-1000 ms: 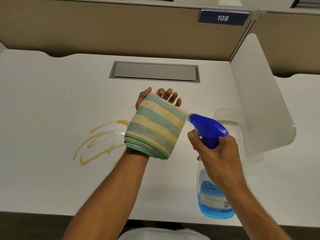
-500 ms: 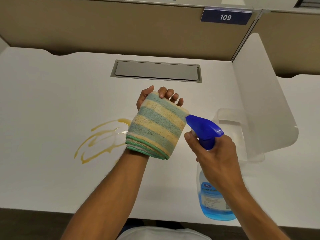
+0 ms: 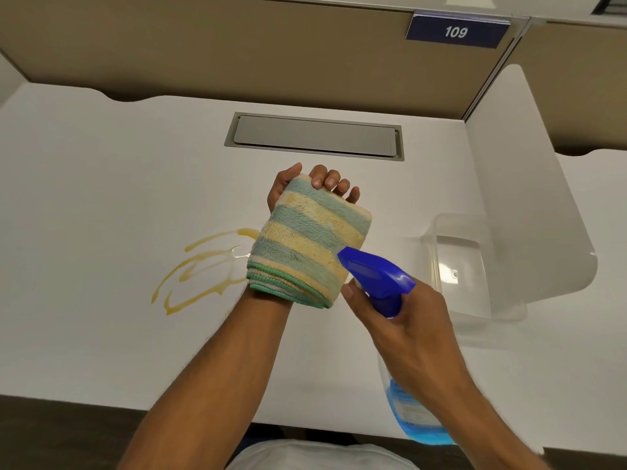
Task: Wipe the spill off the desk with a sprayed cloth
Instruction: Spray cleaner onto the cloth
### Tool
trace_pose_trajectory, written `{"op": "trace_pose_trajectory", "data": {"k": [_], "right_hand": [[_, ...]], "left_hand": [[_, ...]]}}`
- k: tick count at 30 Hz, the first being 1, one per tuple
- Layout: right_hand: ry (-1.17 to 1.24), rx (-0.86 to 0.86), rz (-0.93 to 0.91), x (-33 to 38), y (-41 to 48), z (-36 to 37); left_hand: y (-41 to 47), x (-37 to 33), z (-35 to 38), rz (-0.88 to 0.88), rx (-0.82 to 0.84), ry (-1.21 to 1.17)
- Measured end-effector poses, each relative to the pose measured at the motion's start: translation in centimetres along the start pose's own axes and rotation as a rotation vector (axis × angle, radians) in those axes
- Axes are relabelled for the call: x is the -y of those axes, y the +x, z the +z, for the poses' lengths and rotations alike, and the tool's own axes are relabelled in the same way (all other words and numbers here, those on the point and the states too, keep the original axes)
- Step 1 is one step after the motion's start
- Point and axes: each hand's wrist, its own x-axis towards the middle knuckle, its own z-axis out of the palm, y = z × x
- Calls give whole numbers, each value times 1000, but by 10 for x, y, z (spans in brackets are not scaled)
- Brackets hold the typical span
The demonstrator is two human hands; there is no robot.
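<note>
A folded cloth (image 3: 307,245) with yellow and pale blue stripes lies across my left hand (image 3: 315,183), whose fingers curl over its far edge, holding it above the white desk (image 3: 84,198). My right hand (image 3: 407,320) grips a spray bottle (image 3: 376,276) with a blue trigger head and blue liquid in it. The nozzle points at the cloth's right side and nearly touches it. A yellowish spill (image 3: 200,269) in thin curved streaks lies on the desk just left of the cloth, partly hidden behind it.
A clear plastic container (image 3: 475,266) stands to the right of my hands, against a white divider panel (image 3: 529,184). A grey cable hatch (image 3: 315,135) is set into the desk's far middle. A brown partition with a sign reading 109 (image 3: 456,31) closes the back.
The bottle's nozzle has come in closer to the cloth. My left fingers have curled tighter over the cloth's far edge.
</note>
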Motion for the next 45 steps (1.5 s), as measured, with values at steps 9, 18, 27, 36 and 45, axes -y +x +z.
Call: {"op": "trace_pose_trajectory", "data": {"k": [9,18,27,36,45], "right_hand": [[-4,12,0,1,-11,3],[155,-27,22,-2,-20,-3],[291,-254,-41,3,10,-40],[379,-244,-65,-17,83,-47],[353,-243,-87,-55,142,-38]], "left_hand": [[2,-10,-4,13,14,36],[5,-13,-7,14,39,34],[-1,-10,-14,-12,23,-24],[-10,2,-22,-2,44,-22],[-11,10,-26,-11,26,-13]]}}
